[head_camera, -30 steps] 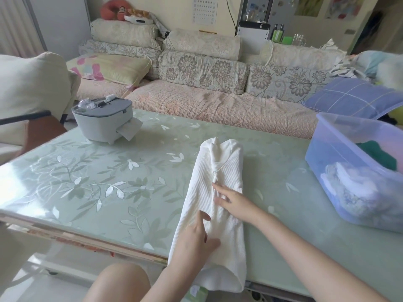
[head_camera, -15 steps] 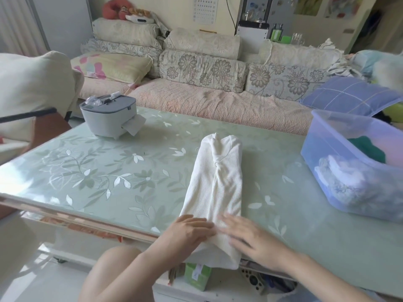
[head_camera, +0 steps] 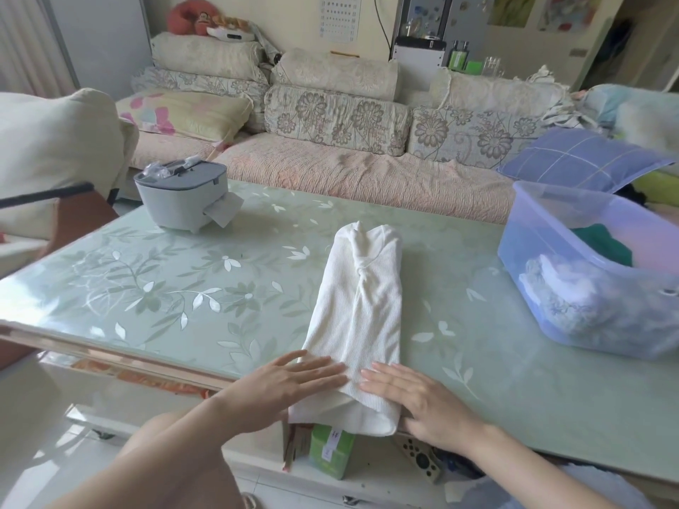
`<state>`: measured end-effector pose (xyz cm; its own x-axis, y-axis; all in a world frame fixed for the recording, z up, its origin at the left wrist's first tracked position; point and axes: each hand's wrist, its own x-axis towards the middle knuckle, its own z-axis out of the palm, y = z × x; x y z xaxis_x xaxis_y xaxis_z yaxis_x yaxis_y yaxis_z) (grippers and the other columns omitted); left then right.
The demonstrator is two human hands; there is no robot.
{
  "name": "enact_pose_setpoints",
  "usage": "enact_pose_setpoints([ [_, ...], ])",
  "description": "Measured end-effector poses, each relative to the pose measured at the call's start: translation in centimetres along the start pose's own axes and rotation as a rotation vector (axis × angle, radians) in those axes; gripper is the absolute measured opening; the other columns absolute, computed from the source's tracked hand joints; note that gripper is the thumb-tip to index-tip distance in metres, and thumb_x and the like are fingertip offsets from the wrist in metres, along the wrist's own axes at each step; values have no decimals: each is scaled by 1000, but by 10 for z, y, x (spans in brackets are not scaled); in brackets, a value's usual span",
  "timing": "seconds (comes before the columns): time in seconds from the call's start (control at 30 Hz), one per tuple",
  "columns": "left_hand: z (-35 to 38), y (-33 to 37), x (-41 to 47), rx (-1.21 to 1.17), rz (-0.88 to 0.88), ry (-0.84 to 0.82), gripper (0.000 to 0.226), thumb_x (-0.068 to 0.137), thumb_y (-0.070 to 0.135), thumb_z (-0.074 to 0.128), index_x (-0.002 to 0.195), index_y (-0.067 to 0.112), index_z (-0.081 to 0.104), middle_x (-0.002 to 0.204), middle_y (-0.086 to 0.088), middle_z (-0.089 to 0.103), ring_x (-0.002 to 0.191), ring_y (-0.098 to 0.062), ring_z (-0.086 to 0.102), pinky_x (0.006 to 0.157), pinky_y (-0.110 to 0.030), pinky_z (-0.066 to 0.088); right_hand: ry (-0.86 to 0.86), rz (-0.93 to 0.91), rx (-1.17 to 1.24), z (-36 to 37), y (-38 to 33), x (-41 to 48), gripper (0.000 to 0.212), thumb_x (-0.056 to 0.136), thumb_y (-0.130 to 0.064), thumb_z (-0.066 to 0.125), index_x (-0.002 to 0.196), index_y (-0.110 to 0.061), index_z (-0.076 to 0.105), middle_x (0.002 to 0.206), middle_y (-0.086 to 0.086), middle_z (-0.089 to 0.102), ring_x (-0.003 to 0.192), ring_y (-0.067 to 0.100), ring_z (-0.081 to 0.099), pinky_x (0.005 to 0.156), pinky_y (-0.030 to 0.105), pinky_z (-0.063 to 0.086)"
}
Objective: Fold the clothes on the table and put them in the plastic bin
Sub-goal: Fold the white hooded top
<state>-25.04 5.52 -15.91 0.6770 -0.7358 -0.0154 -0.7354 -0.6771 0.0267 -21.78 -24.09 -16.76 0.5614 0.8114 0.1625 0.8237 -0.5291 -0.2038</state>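
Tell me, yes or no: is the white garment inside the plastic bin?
No, the white garment lies on the table with the left hand and right hand flat on its near end, apart from the plastic bin.

quick count: 2 hands, left hand (head_camera: 294,383) and right hand (head_camera: 422,402), 1 white garment (head_camera: 360,317) on 1 table (head_camera: 183,295), 1 plastic bin (head_camera: 543,273) at the right with 2 pieces I can make out, a green piece (head_camera: 602,244) and a pale piece (head_camera: 573,288), 1 grey appliance (head_camera: 176,200) upper left, 1 blue pillow (head_camera: 577,159) upper right, 1 remote (head_camera: 419,459) and 1 green box (head_camera: 330,453) at the bottom
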Motion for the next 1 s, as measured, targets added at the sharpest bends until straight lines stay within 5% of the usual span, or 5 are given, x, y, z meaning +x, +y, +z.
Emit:
enact_pose_setpoints([
  [0.23, 10, -7, 5, -78, 1, 248, 80, 76, -2, 38, 145, 39, 31, 150, 16, 31, 140, -1, 23, 114, -31, 27, 27, 72, 126, 0, 2, 2, 54, 93, -22, 56, 138, -48, 39, 146, -21, 38, 138, -5, 26, 116, 19, 20],
  [0.33, 6, -2, 9, -194, -59, 234, 44, 97, 32, 46, 136, 51, 38, 148, 26, 30, 138, 8, 19, 113, -25, 22, -36, 241, 249, -9, -6, 1, 51, 96, -26, 53, 124, -66, 36, 139, -35, 31, 136, -5, 20, 112, 13, 14],
  [0.43, -2, 10, 13, -539, -266, 140, 40, 90, 68, 23, 127, 64, 38, 143, 34, 29, 134, 11, 18, 111, -24, 19, -7, 441, 448, -21, -16, 0, 27, 95, -37, 47, 114, -57, 45, 134, -28, 36, 135, -1, 22, 110, 20, 21],
  [0.57, -16, 31, 24, -1218, -455, 264, 40, 86, 59, 44, 109, 32, 64, 115, 12, 62, 108, 2, 53, 95, -23, 42, 156, 544, 858, -40, -25, 5, 27, 92, -43, 44, 106, -30, 63, 112, -9, 66, 106, -2, 58, 96, 15, 40],
  [1.0, -12, 26, 72, -972, -966, 536, 38, 89, 33, 60, 120, 16, 46, 98, -6, 65, 78, -19, 59, 58, -27, 46, 454, 794, 387, -12, -5, 17, 28, 92, -27, 58, 73, -9, 48, 52, -6, 33, 49, 10, 30, 49, 24, 27],
])
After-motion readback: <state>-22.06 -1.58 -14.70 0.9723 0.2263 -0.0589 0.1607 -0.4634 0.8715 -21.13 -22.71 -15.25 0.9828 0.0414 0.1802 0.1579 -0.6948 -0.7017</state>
